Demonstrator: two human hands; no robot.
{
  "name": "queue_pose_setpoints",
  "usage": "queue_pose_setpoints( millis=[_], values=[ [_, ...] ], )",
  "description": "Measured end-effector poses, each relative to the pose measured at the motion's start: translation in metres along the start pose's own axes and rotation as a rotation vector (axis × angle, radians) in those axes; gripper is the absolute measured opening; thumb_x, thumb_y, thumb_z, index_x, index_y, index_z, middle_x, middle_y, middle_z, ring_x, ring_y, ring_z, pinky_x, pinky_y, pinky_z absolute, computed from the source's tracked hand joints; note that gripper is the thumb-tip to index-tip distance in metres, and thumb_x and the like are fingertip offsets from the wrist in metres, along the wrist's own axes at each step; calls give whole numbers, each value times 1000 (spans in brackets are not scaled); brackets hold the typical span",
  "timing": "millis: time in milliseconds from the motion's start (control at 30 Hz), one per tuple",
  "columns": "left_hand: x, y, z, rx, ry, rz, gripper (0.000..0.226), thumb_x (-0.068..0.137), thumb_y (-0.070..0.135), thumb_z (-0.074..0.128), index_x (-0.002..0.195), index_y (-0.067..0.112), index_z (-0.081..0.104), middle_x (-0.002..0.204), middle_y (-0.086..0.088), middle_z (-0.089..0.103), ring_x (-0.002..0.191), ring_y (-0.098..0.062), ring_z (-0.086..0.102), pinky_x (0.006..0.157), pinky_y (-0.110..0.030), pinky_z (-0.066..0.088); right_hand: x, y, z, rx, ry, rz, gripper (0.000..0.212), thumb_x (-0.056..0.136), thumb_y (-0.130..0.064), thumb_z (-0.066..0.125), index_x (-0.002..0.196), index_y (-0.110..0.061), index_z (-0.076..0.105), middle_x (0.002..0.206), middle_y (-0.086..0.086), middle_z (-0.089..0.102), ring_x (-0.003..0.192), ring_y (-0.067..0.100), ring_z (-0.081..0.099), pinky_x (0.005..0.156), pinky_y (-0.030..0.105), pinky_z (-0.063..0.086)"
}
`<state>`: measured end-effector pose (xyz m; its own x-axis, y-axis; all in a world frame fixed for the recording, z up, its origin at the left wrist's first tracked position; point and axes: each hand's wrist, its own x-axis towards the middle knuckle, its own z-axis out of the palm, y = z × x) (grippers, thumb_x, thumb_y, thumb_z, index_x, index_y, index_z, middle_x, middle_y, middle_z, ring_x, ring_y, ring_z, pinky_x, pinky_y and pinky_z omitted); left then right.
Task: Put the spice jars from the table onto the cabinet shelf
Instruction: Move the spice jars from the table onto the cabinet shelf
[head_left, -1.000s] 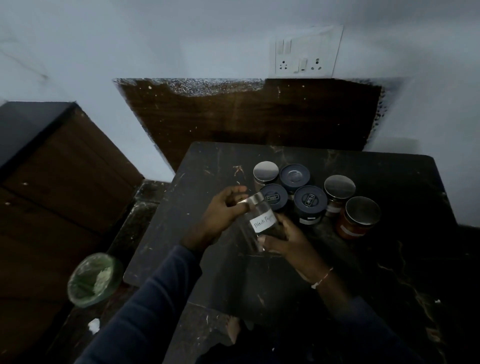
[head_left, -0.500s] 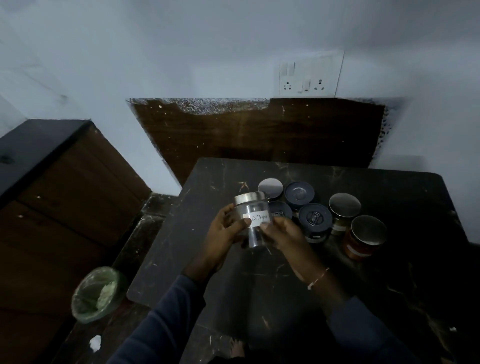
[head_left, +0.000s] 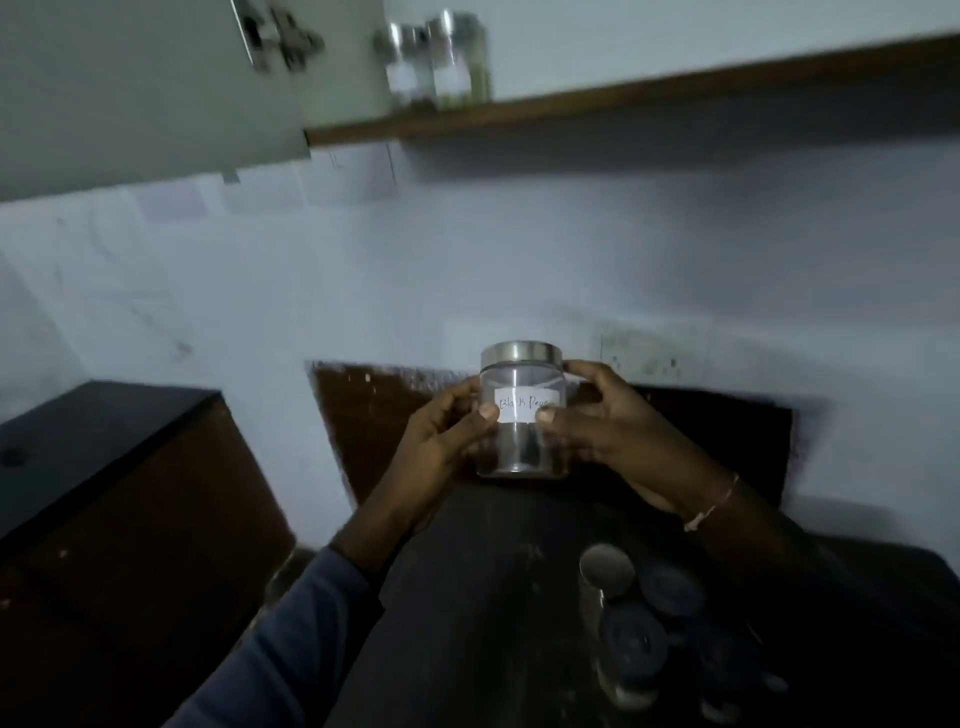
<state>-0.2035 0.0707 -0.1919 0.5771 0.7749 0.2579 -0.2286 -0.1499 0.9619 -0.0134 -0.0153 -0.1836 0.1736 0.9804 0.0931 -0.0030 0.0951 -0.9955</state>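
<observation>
a clear glass jar (head_left: 519, 444) with a steel lid and a white handwritten label is upright at the centre of the frame, held in the air between both hands. the left hand (head_left: 441, 447) curls round its left side, thumb on the label's edge. the right hand (head_left: 610, 423) wraps the right side, thumb at the label, one finger against the lid. other jars (head_left: 636, 639) stand blurred on the dark table (head_left: 467, 597) at lower right. two more jars (head_left: 434, 60) sit on the brown wooden shelf (head_left: 675, 87) at the top.

A dark-topped wooden unit (head_left: 130, 545) stood at the left, beside a brown panel (head_left: 363, 415) on the pale wall (head_left: 467, 270).
</observation>
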Motion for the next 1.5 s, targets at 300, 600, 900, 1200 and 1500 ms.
queue_pose_setpoints(
  millis=[300, 600, 900, 1200, 1500],
  values=[
    [113, 153, -20, 248, -38, 486, 22, 95, 21, 59, 115, 28, 63, 107, 12, 72, 100, -6, 67, 79, -20, 54, 69, -191, 20, -377, 38, -502, 75, 68, -15, 87, 127, -37, 47, 121, -2, 60, 101, 10, 68, 74, 37, 62],
    [237, 213, -52, 859, 232, 715, 18, 92, 16, 58, 103, 12, 73, 99, -1, 73, 93, -14, 65, 77, -21, 43, 146, -267, 13, -762, 439, -769, 82, 60, -30, 89, 126, -38, 39, 105, -24, 54, 93, -7, 54, 67, 1, 43],
    [302, 195, -35, 1125, 580, 550, 26, 74, 33, 49, 60, 13, 57, 55, 3, 55, 55, -17, 53, 53, -25, 38, 250, -288, -17, -971, 401, -518, 74, 65, -33, 88, 122, -27, 42, 106, -5, 56, 85, 12, 57, 66, 19, 44],
    [310, 186, -38, 1035, 679, 627, 31, 75, 30, 48, 49, 13, 44, 46, 2, 40, 45, -13, 39, 45, -24, 29, 334, -308, -42, -1321, 396, -232, 54, 94, -34, 59, 138, -16, 34, 123, 12, 56, 90, 21, 52, 67, 31, 45],
    [311, 185, -39, 1012, 697, 666, 37, 80, 28, 49, 48, 13, 37, 46, 1, 34, 46, -16, 36, 48, -26, 25, 364, -317, -43, -1383, 399, -135, 48, 97, -28, 54, 140, -17, 37, 126, 15, 52, 106, 36, 60, 83, 51, 59]
  ],
)
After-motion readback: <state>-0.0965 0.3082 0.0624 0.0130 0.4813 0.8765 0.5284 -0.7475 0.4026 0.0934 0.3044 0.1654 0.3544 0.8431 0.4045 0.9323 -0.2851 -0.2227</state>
